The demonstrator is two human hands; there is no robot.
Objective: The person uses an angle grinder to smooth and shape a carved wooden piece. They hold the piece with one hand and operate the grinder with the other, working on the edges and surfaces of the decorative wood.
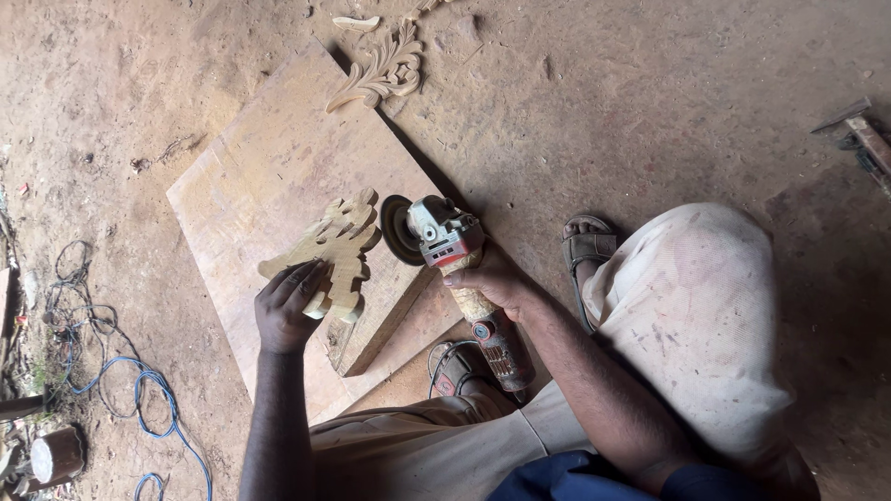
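Bare dirt floor [650, 102], dusty, reddish-brown. Blue cable [148, 399] coiled at lower left beside thin dark wires [70, 278]. Small round tin [56, 455] in the corner. Metal tool [858, 139] at right edge. Soft daylight.

We see bare dirt floor [650, 102] open right of the wooden board [269, 176]; a carved leaf ornament [379, 72] blocks its far corner, blue cable [153, 399] litters the left.

A carved wooden piece [332, 250] lies under the left hand [290, 308] on a block [376, 320] atop a flat board [269, 176] on the floor [650, 102]. Just right of it, the right hand [492, 276] holds an angle grinder [455, 269]. Beyond both hands, a second carving [380, 70] rests at the board's far corner; a cable [139, 399] lies left of the left hand.
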